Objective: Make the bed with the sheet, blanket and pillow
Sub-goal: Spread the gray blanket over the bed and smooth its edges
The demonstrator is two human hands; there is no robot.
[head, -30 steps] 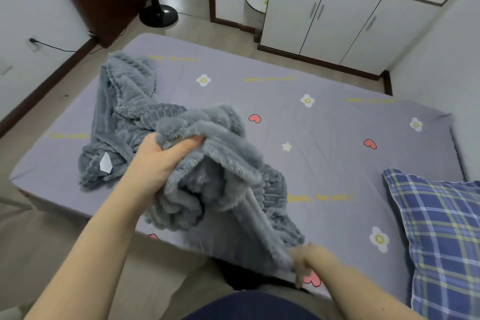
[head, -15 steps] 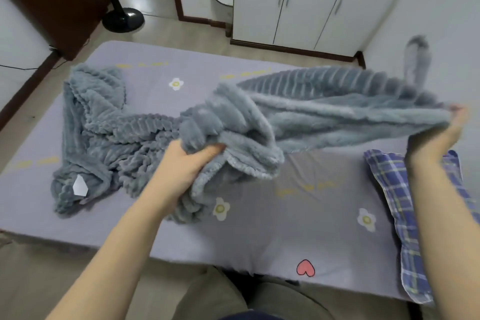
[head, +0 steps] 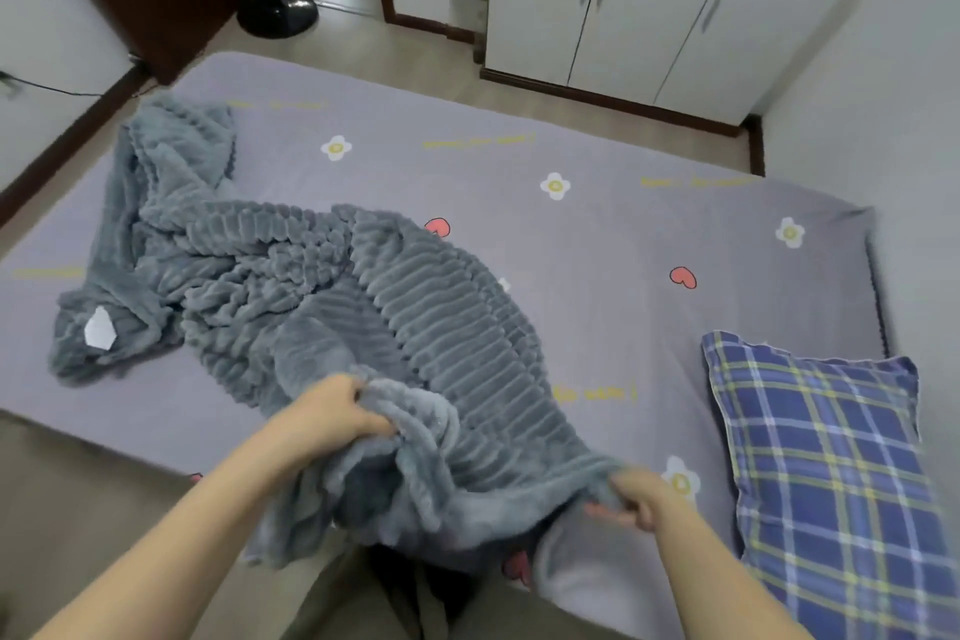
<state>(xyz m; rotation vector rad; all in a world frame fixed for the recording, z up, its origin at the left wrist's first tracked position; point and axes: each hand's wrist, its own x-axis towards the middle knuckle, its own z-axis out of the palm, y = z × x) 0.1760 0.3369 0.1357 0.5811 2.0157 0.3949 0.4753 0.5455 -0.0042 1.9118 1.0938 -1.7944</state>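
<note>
Blanket [head: 415,327] edge gripped by left hand [head: 332,411] and right hand [head: 636,496].

Left hand [head: 332,411] and right hand [head: 636,496] bare, forearms [head: 171,530] too (to frame edge); trousers [head: 337,608] drab olive.

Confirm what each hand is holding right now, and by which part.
Both hold the grey blanket at its near edge: the left hand grips a bunched fold, and the right hand pinches the edge nearer the pillow.
</note>
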